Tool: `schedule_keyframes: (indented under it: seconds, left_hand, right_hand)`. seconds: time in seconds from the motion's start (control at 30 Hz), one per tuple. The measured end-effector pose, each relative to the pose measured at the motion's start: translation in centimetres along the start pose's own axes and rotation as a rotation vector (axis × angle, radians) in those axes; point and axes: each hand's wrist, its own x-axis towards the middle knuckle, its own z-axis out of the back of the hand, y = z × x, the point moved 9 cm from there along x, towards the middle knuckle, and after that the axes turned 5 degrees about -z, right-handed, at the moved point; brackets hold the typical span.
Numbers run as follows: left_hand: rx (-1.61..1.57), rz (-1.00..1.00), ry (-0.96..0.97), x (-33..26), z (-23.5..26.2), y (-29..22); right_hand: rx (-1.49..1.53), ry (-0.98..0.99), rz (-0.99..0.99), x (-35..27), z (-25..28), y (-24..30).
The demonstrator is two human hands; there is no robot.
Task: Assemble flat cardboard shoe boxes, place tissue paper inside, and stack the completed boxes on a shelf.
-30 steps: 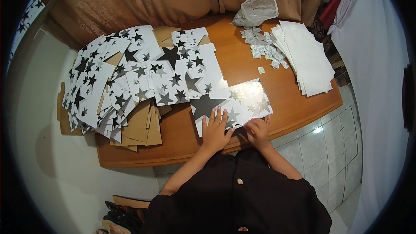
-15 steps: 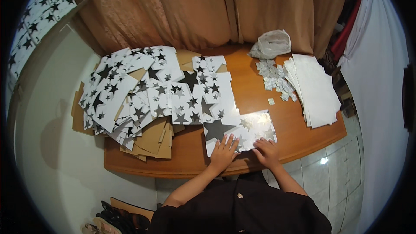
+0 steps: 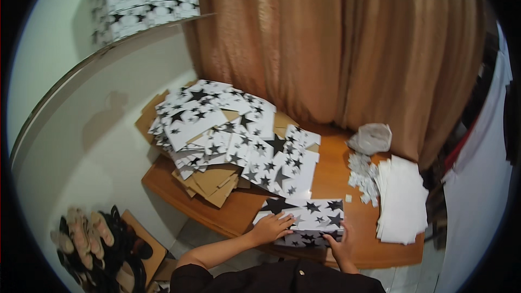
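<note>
A white box [image 3: 317,207] printed with black and grey stars is by the table's near edge, its top and front side both showing. My left hand [image 3: 273,227] lies on the left part of its top with the fingers stretched out. At the front right corner, my right hand [image 3: 341,243] grips the box, thumb on the front and fingers by the right side. Just beyond, flat star-printed cardboard pieces [image 3: 260,154] overlap in a large pile.
On the wooden table [image 3: 331,154], small silvery packets [image 3: 363,176] lie heaped beside a clear plastic bag [image 3: 370,139]. One small square packet [image 3: 348,198] is apart. White sheets [image 3: 401,201] are stacked at right. Brown curtains [image 3: 304,38] hang behind; shoes [image 3: 100,233] sit lower left.
The view has swung up and to the left. The box now shows its front side as well as its top. My right hand has gone from the top to the front right corner.
</note>
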Motion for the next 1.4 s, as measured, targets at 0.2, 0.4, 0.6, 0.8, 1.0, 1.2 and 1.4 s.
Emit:
schedule_keyframes:
  seconds: [0.2,0.4,0.6,0.8,1.0,1.2,1.4]
  left_hand:
    - [-0.088,0.126,-0.077,1.6,11.0,0.9]
    - [0.274,0.072,-0.147,1.3,23.0,2.0]
    - [0.7,0.173,-0.443,-1.7,37.0,2.5]
    - [0.994,0.306,-0.811,-8.4,47.7,5.0]
    - [1.271,0.379,-0.731,-13.2,57.0,13.0]
    - [1.119,0.438,-0.482,-13.3,59.5,19.9]
    - [1.1,0.402,-0.454,-12.9,60.3,23.6]
  right_hand:
    - [0.202,0.367,0.195,7.0,0.8,10.3]
    - [0.498,0.626,0.525,10.1,-3.7,20.9]
    - [0.81,0.395,0.744,10.8,-9.0,32.1]
    - [1.107,0.256,0.817,9.3,-16.6,44.7]
    - [1.258,0.152,0.887,8.6,-25.0,58.2]
    - [0.88,-0.097,0.732,7.2,-31.9,65.0]
    - [0.893,0.017,0.562,9.0,-37.6,69.1]
